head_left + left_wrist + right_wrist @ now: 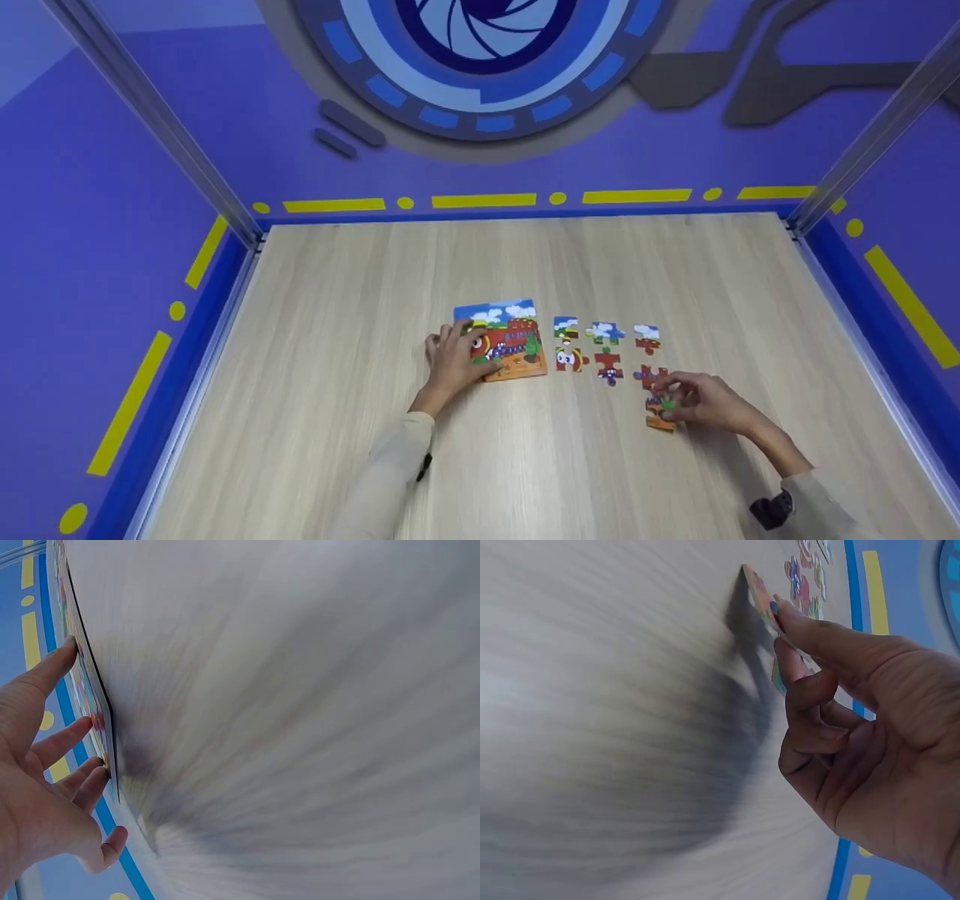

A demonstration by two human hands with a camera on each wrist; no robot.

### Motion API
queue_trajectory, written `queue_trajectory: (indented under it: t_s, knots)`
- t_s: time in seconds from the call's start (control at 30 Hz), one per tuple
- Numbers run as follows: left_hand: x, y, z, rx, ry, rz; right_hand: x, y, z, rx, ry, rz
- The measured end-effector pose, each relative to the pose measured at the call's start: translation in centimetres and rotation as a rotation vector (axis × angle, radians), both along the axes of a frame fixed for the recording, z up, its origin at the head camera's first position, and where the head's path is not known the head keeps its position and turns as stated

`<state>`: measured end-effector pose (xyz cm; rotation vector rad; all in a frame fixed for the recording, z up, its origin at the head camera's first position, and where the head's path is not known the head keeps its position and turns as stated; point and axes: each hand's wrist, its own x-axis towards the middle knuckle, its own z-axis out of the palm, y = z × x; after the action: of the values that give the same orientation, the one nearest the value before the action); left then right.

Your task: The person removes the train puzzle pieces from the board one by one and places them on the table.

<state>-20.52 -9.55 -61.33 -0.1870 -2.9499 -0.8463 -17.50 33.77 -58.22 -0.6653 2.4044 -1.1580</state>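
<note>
A picture board (534, 358) with a red train under a cloudy sky lies flat on the table. My left hand (452, 361) rests on its left part, and in the left wrist view the fingertips touch the face of the board (91, 690). To the right, my right hand (709, 403) pinches an orange and green jigsaw piece (660, 423) between thumb and fingers. That piece (756, 594) is tilted above the table in the right wrist view. Just behind it lies a red jigsaw piece (649, 374), partly hidden by the fingers.
Several other jigsaw pieces lie apart in rows right of the board, among them a cloud piece (604, 331) and a piece with a face (568, 360). The wooden table (360, 300) ends at blue-purple walls (225, 135) behind and at both sides.
</note>
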Motion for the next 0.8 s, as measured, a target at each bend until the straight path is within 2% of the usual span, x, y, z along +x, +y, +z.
queue_trajectory:
  t_s: [0.37,0.67,0.8]
  knots:
    - [-0.12,0.00,-0.07,0.014,-0.004,-0.003,0.99,-0.60,-0.14,0.192,0.094,-0.097]
    - [-0.08,-0.01,-0.20,-0.015,0.025,0.001,0.91,-0.57,-0.37,0.236,0.178,-0.130]
    - [-0.08,0.05,-0.21,-0.012,0.011,0.002,0.79,-0.62,-0.50,0.236,0.179,-0.149]
